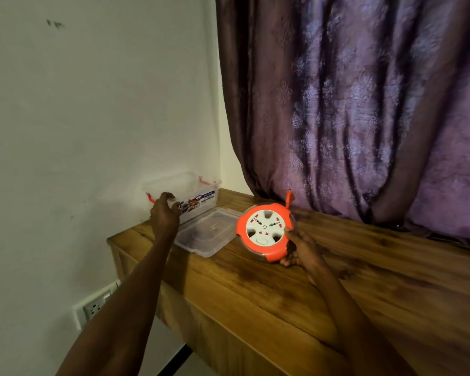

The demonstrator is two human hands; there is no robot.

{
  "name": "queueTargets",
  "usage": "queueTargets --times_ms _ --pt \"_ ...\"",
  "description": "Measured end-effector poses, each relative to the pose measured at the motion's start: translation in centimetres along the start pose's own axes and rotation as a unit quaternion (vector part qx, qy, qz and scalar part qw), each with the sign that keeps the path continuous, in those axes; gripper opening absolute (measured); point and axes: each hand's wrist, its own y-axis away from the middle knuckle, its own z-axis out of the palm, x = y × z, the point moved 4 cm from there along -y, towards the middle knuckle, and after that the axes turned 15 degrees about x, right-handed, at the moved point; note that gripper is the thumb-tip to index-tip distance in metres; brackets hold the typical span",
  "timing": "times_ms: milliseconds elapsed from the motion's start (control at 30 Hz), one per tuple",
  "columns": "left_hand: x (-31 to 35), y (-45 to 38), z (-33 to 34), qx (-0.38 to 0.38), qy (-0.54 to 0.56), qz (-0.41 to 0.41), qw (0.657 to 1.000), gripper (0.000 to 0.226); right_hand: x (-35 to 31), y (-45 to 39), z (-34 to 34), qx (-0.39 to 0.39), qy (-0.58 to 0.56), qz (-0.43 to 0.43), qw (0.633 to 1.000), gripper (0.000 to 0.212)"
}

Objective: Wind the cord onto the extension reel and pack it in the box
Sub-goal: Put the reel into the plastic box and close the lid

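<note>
- My left hand (pixel 165 210) clamps the clear box's (pixel 190 191) near rim at the tabletop's (pixel 337 280) back-left corner.
- My right hand (pixel 299 252) grips the extension reel's (pixel 265 230) rigid, probably smooth orange rim.

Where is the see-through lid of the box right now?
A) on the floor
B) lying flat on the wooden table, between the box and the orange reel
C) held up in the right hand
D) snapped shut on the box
B: the lid lies flat on the table, between the box that the left hand grips and the reel in the right hand.
</note>
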Motion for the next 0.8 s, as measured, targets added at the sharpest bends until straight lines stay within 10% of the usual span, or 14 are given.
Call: queueTargets --times_ms 400,600,800 --pt "9.9 4.2 4.2 -0.16 0.205 0.044 0.964 0.023 -7.0 1.3 -3.2 0.085 -0.22 -0.062 0.97 0.026" --pt "16.5 12.8 6.9 -0.313 0.289 0.058 0.903 0.014 -13.2 2.4 -9.0 0.144 -0.226 -0.16 0.95 0.014" --pt "21.6 21.9 7.9 -0.448 0.399 -0.093 0.795 0.012 -15.8 3.2 -17.8 0.21 -0.094 -0.204 0.952 0.011"
